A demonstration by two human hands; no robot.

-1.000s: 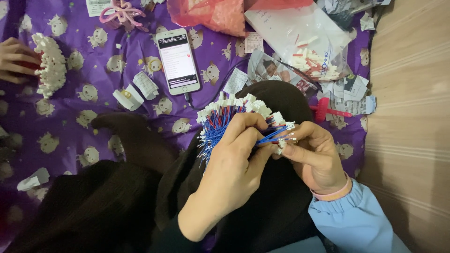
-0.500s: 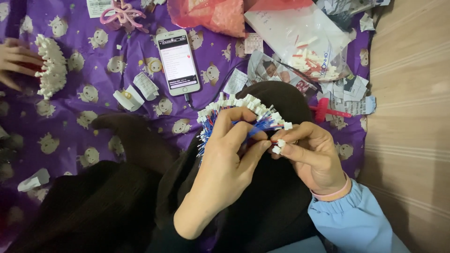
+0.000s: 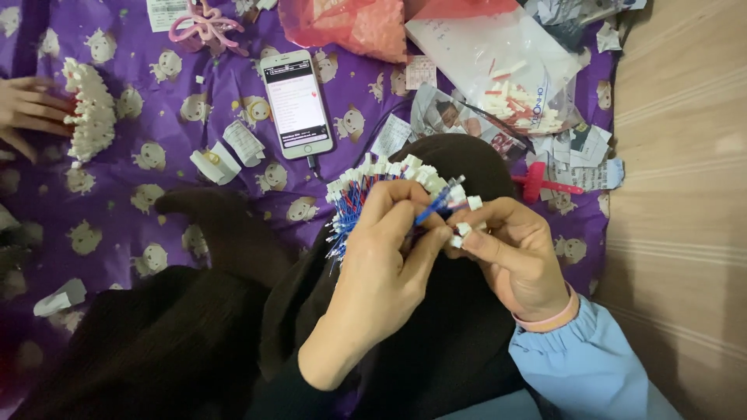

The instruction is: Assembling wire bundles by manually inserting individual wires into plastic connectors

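My left hand (image 3: pixel 385 260) grips a fanned bundle of red and blue wires with small white plastic connectors (image 3: pixel 366 187) above my dark-clothed lap. Its thumb and forefinger pinch one blue wire (image 3: pixel 433 208) that sticks out toward the right. My right hand (image 3: pixel 513 253), in a light blue sleeve with a pink wristband, pinches a small white connector (image 3: pixel 462 231) right beside that wire's tip.
A smartphone (image 3: pixel 296 104) with a lit screen lies on the purple patterned cloth (image 3: pixel 132 210). A clear bag of white connectors (image 3: pixel 513 78), a red bag (image 3: pixel 350 23), a red tool (image 3: pixel 545 185) and paper scraps lie around. Another person's hand (image 3: pixel 27 113) holds a connector bundle (image 3: pixel 89 113) at the left. Wooden floor (image 3: pixel 685 194) lies right.
My right hand has shifted slightly, bringing the white connector close under the blue wire's end. My left fingers have re-gripped the wire. The other person's hand moved a little.
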